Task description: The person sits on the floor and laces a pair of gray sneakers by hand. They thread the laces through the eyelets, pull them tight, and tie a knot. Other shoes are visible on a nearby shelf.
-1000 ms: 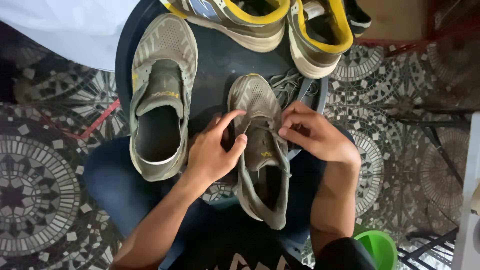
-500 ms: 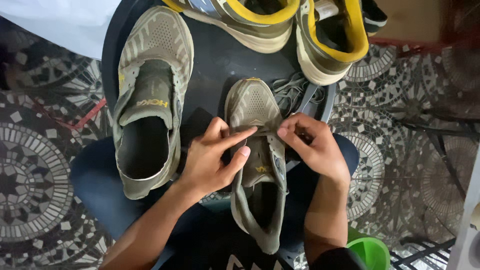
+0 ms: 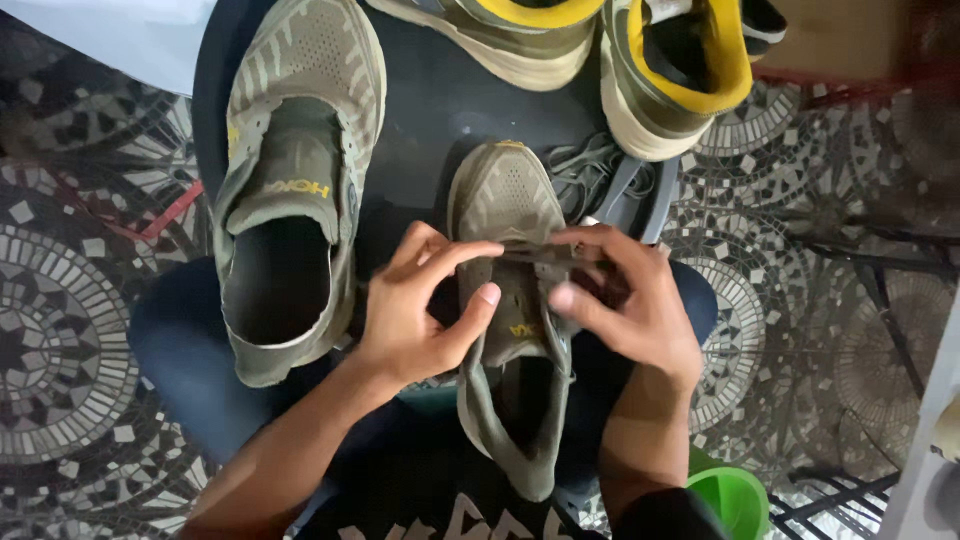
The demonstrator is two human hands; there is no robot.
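Centre frame: your left hand (image 3: 415, 315) and right hand (image 3: 630, 300) pinch a dark lace (image 3: 535, 252) taut across the olive shoe (image 3: 510, 310) | laceless twin shoe (image 3: 295, 190) upper left.

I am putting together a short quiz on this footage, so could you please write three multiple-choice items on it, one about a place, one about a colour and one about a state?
1. Where does the unlaced olive shoe lie, as the head camera shows it?
A. left of the shoe being handled
B. right of it
C. on the tiled floor

2. What colour is the lining of the two shoes at the top edge?
A. red
B. yellow
C. white

3. What are the left hand and right hand doing?
A. resting apart on the knees
B. holding a brush
C. pinching a lace across the shoe in hand

Answers: 1 A, it sits left on the dark round stool; 2 B, the collars are yellow; 3 C, fingertips meet over its eyelets.
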